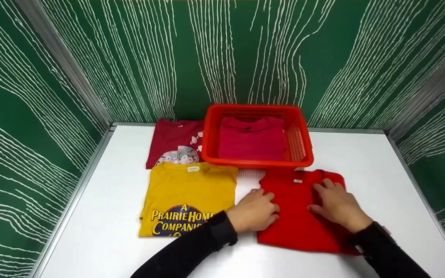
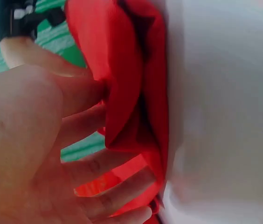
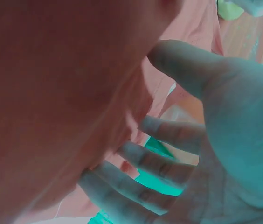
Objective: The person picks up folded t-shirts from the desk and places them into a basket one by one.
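Now, the red shirt [image 1: 292, 224] lies lower right of the frame, left grip [image 1: 254, 210] relaxed at its edge, right grip [image 1: 338, 202] loosely spread on top; light, even pressure should keep it flat.

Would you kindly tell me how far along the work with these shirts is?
The pink shirt already lies folded in the basket. The left hand and right hand touch the red shirt. Seemingly remaining: the yellow shirt and maroon shirt, both outside the basket.

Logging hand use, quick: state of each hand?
Left hand: touching the red shirt; whether gripping, cannot tell.
Right hand: open, touching the red shirt.
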`<state>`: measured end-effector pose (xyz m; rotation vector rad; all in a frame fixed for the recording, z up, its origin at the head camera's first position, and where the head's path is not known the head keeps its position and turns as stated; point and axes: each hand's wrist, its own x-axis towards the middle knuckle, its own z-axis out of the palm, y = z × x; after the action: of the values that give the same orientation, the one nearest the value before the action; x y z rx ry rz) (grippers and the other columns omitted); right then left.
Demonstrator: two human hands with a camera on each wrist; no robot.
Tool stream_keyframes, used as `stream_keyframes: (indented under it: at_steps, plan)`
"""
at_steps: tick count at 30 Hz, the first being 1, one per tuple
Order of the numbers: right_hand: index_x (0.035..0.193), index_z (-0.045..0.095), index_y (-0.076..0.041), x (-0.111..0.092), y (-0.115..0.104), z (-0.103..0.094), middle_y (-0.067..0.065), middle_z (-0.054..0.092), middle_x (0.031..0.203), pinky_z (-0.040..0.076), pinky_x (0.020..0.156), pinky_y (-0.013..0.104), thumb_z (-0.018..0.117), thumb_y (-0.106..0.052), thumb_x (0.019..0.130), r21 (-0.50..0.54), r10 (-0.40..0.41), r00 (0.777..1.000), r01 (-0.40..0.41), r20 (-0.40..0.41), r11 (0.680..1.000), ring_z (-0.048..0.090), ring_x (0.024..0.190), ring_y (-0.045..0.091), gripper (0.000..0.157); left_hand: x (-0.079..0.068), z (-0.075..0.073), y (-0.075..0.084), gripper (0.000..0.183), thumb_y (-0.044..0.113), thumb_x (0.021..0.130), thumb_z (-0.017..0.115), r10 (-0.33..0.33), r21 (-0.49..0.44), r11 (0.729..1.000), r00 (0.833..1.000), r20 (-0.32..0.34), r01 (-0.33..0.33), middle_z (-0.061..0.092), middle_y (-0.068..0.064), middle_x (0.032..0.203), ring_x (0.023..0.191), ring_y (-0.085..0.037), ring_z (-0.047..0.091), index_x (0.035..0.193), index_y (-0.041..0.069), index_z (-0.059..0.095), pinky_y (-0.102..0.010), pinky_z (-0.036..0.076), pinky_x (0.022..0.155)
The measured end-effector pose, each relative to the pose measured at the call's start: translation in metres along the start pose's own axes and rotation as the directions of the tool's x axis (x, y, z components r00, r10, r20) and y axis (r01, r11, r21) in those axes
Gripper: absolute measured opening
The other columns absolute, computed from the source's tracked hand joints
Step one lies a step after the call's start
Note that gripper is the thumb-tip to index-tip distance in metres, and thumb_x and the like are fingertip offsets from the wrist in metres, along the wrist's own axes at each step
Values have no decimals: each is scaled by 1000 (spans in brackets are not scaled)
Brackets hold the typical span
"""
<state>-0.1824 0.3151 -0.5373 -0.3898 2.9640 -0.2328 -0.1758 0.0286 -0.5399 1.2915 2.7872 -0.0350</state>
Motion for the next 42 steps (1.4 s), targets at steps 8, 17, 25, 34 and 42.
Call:
stream_keyframes:
  at_steps: [8,17,25,34,42]
  plan:
    - [143,65,5,17,-34,6,29,60,131,62,83,67,89,-41,92,-24,-32,999,32,18,999,59,109,47,73,-22,4,-24,27,43,113,58,-99,-95,991,995,-15,97,70,1,115,106,-24,60,118,32,83,-40,52,100]
    - [145,67,3,26,-58,14,31,60,140,62,83,66,87,-42,94,-16,-61,998,60,-15,998,58,112,46,71,-41,2,-42,26,43,112,62,-169,-175,970,985,24,170,67,0,114,110,-27,59,119,29,82,-42,49,104]
    - [145,67,3,26,-61,12,30,61,138,62,81,64,87,-41,94,-9,-86,995,86,-45,996,59,110,45,70,-43,-5,-42,29,45,112,63,-203,-193,959,978,39,207,68,-2,116,108,-27,58,121,25,82,-41,46,102]
    - [126,78,1,32,-19,-24,26,77,124,57,99,67,76,-22,103,269,-19,985,66,-172,961,73,114,48,33,-18,-16,-68,28,35,112,64,-353,-284,913,915,-197,291,76,-5,96,94,-26,71,103,14,81,-40,58,86]
    - [134,71,11,49,15,-21,35,71,129,57,99,70,71,-20,105,242,38,997,-21,-66,970,70,115,54,42,2,-8,-76,30,31,109,69,-554,-309,815,817,-161,491,75,-10,89,86,-32,76,93,8,78,-44,62,70]
